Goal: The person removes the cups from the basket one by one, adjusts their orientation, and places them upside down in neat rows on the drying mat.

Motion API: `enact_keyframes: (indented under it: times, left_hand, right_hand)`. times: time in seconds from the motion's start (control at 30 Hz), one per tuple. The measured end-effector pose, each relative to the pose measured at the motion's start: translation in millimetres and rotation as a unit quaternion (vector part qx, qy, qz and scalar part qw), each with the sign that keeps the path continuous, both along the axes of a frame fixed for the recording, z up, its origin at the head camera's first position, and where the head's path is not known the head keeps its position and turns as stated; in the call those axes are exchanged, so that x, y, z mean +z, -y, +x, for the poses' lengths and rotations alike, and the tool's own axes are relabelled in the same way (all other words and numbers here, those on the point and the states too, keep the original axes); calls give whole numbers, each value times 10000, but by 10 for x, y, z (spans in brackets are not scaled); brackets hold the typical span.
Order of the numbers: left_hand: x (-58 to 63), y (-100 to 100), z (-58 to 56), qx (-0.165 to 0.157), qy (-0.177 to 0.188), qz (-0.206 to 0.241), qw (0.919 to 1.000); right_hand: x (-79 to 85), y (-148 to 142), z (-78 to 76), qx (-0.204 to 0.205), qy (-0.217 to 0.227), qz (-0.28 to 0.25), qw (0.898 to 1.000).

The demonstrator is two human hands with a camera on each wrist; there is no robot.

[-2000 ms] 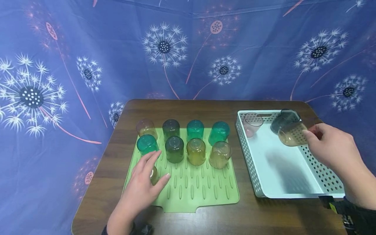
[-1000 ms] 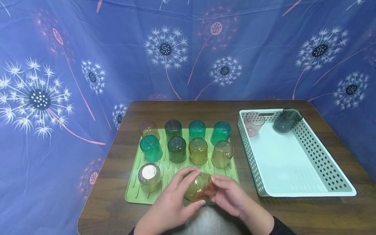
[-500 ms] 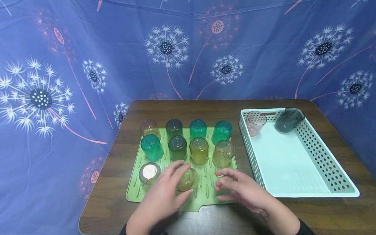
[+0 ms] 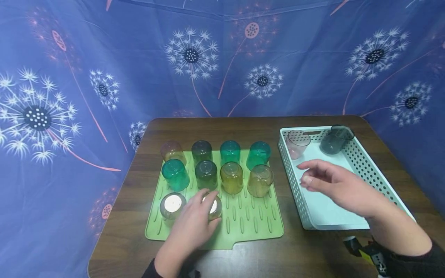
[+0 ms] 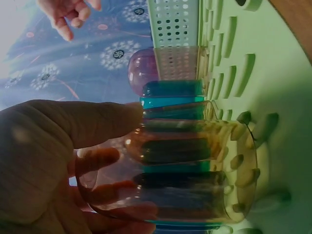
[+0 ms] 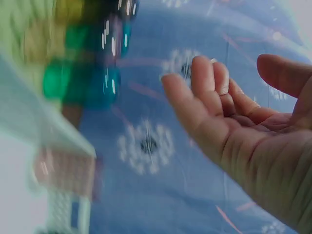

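On the front row of the green drying mat (image 4: 250, 227), my left hand (image 4: 191, 222) holds an upside-down pale amber drinking glass (image 4: 216, 208), thumb on one side and fingers round the other. In the left wrist view the rim of that glass (image 5: 185, 190) is down at the mat's ridges. Another clear brownish glass (image 4: 172, 204) stands inverted just left of it. My right hand (image 4: 342, 189) is over the pale mint basket (image 4: 313, 227), fingers loosely bent, holding nothing. Inside the basket's far end are a pink glass (image 4: 298, 146) and a dark grey glass (image 4: 335, 141).
Behind my left hand, two rows of inverted glasses stand on the mat, among them a teal glass (image 4: 175, 175), a dark glass (image 4: 206, 175) and a yellow glass (image 4: 231, 178). The wooden table (image 4: 257, 262) ends at a blue dandelion-print cloth (image 4: 146, 69).
My right hand brought the pale amber glass from the basket to the mat, turned over between both hands. It then let go and moved back right over the basket; my left hand kept the glass.
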State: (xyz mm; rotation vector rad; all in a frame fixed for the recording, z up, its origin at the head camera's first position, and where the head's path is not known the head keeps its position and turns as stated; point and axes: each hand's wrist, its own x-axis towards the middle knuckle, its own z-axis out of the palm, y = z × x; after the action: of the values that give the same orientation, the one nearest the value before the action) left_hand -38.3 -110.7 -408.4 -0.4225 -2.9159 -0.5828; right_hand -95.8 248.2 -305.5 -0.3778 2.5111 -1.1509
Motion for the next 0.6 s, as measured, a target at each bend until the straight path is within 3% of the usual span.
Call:
enact_keyframes:
  times: [0.1,0.23,0.4,0.6]
  left_hand:
    - [15,15,-4,62,-21,-59,10000]
    - [13,24,-16,164,64,-28,9998]
    - [17,4,-7,199,101,108,9997]
    - [36,-25,13,106,-82,176,9998]
  right_hand:
    - [87,-101,-274,-187,-525,1293,9900]
    - [36,-156,-687,-198,-879,2359,9676]
    - [-235,-150,-1067,320,-1613,3180,9337]
    - [-523,-165,-1237,861,-2439,3585,8970]
